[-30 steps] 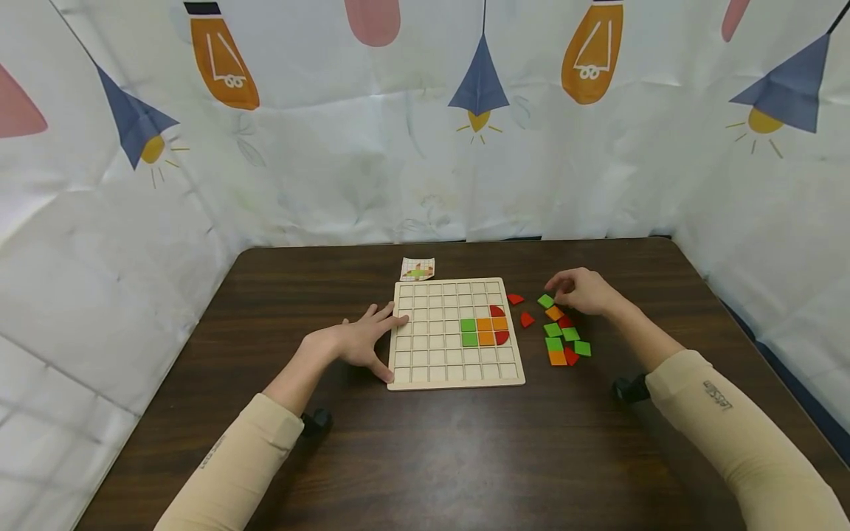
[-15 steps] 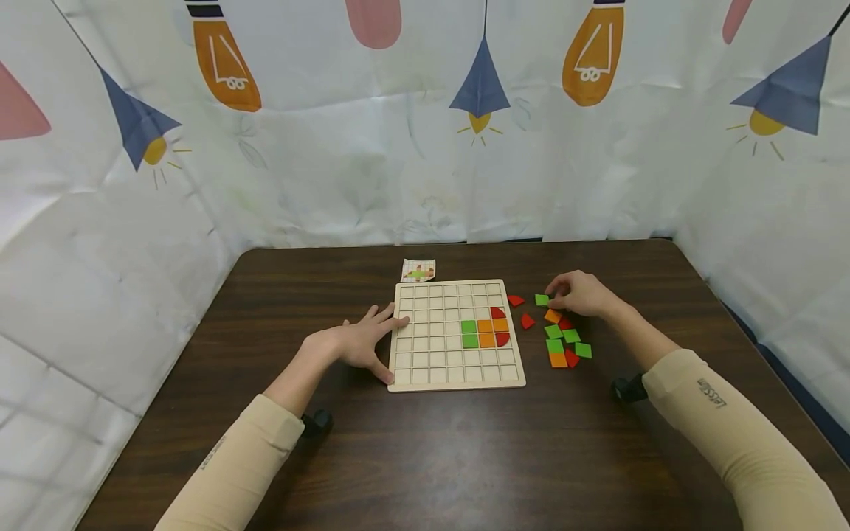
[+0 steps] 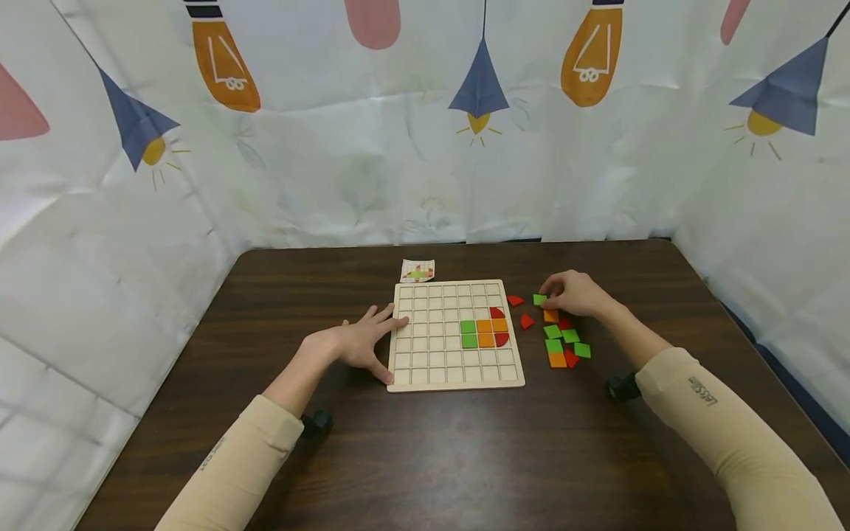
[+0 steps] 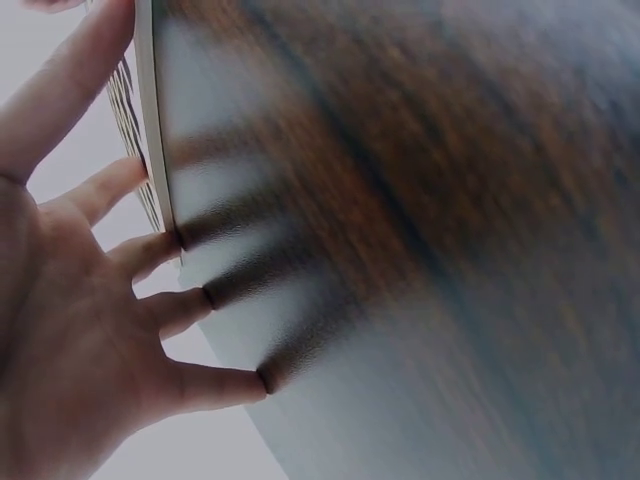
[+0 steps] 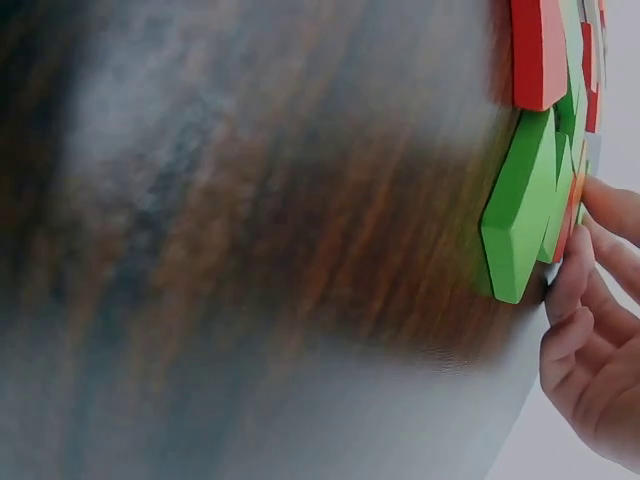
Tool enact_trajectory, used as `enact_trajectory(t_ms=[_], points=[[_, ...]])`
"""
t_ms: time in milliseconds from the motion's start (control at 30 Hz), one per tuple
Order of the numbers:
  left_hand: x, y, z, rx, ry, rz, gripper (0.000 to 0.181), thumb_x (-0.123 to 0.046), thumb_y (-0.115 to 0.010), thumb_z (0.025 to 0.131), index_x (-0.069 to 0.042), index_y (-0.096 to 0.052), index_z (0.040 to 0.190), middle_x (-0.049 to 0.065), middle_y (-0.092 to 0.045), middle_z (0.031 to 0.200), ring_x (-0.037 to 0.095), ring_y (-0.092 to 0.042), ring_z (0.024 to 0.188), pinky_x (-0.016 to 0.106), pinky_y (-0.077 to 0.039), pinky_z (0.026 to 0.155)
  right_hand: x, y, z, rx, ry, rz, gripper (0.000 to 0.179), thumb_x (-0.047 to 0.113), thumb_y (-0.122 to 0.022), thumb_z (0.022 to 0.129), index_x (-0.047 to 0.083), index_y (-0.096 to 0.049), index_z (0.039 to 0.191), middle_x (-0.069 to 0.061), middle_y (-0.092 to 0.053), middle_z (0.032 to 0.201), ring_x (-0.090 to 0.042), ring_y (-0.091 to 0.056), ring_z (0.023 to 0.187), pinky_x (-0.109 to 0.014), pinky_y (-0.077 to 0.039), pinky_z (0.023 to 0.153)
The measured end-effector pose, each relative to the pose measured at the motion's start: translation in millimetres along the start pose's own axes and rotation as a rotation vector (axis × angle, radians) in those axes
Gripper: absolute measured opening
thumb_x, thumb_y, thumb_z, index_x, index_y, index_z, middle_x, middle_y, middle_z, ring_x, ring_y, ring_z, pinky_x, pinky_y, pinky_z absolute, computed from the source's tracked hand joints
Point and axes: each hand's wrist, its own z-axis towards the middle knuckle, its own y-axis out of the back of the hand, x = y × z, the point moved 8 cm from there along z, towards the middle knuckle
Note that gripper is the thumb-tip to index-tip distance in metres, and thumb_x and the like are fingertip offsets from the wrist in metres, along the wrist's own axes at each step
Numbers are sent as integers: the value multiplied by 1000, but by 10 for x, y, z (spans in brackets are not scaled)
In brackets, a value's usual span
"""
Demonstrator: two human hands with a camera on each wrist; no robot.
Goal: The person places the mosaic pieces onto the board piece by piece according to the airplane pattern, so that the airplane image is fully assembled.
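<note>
A pale wooden grid board (image 3: 425, 361) lies at mid-table in the head view. On its right part sit green and orange squares (image 3: 486, 339) with two red quarter-round pieces. My left hand (image 3: 361, 339) is spread along the board's left edge, thumb near the front corner; the left wrist view shows its fingers (image 4: 150, 250) apart. Right of the board, my right hand (image 3: 576, 293) pinches a green square tile (image 3: 540, 299) between thumb and fingers. An orange tile (image 3: 551, 316) lies just below that hand. In the right wrist view the hand (image 5: 600, 340) is behind the loose tiles.
A small patterned card (image 3: 417, 271) lies behind the board. Two red pieces (image 3: 527, 321) rest between the board and the loose tiles (image 3: 554, 345), which are green, orange and red. A white printed curtain (image 3: 372, 177) surrounds the dark table (image 3: 425, 457).
My right hand has shifted slightly left with the green tile, which has turned straighter. The orange tile beneath has also moved slightly. My left hand stays at the board's edge.
</note>
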Motion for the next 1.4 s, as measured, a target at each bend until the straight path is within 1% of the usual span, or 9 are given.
enact_trajectory(t_ms=[133, 300, 467, 600, 733, 967, 1133, 1233, 1400], points=[[-4, 6, -7, -7, 1, 9, 114, -47, -89, 79, -19, -20, 166, 13, 6, 171, 41, 8, 155, 80, -4, 109, -2, -7, -7, -5, 1, 5, 31, 17, -73, 96, -4, -70, 118, -7, -67, 88, -21, -60, 75, -40, -51, 73], [15, 1, -18, -12, 8, 25, 114, -49, -88, 80, -21, -19, 167, 12, 5, 172, 41, 7, 155, 78, -6, 110, 21, -12, -18, 3, -2, 14, 32, 15, -75, 95, -5, -68, 119, -6, -65, 84, -20, -57, 71, -37, -48, 70], [22, 13, -35, -19, -12, -1, 110, -48, -87, 82, -20, -21, 166, 12, 3, 172, 40, 7, 155, 77, -6, 112, 43, -2, -20, -10, 11, 3, 30, 13, -74, 95, -6, -68, 117, -6, -65, 83, -20, -56, 69, -36, -47, 68], [40, 36, -58, -35, -26, -24, 107, -47, -85, 84, -17, -23, 166, 12, 0, 172, 39, 5, 155, 76, -9, 112, 47, -8, -15, -23, 20, -12, 30, 16, -74, 95, -6, -68, 115, -8, -66, 86, -21, -58, 73, -39, -50, 71], [54, 38, -66, -51, -34, -15, 107, -49, -83, 86, -13, -20, 166, 13, -4, 171, 40, 2, 155, 76, -10, 112, 76, -5, -21, -34, 27, -15, 30, 18, -73, 96, -5, -68, 115, -8, -66, 88, -20, -59, 73, -39, -51, 71], [77, 18, -64, -64, -46, 4, 108, -52, -80, 87, -12, -18, 166, 13, -6, 171, 39, 1, 156, 77, -10, 112, 306, 5, -56, -44, 86, 6, 28, 16, -74, 96, -5, -68, 113, -8, -68, 88, -19, -60, 69, -37, -51, 65], [86, 5, -49, -69, -58, 13, 108, -55, -80, 86, -12, -21, 165, 12, -6, 171, 38, 1, 156, 77, -9, 111, 452, -75, -69, -28, 101, 4, 26, 15, -74, 96, -3, -69, 114, -9, -70, 92, -20, -62, 73, -36, -53, 67], [96, 9, -44, -82, -65, 20, 106, -56, -81, 85, -13, -25, 164, 11, -7, 171, 38, -1, 156, 79, -9, 110, 531, -134, -72, -20, 103, 11, 26, 15, -74, 95, -2, -70, 115, -8, -70, 92, -21, -63, 72, -36, -55, 65], [113, 22, -47, -92, -67, 12, 103, -56, -81, 84, -14, -29, 163, 11, -8, 171, 38, -1, 156, 79, -9, 110, 704, -211, -71, -27, 158, 10, 25, 13, -76, 94, 0, -71, 114, -4, -70, 89, -19, -63, 74, -35, -55, 68]])
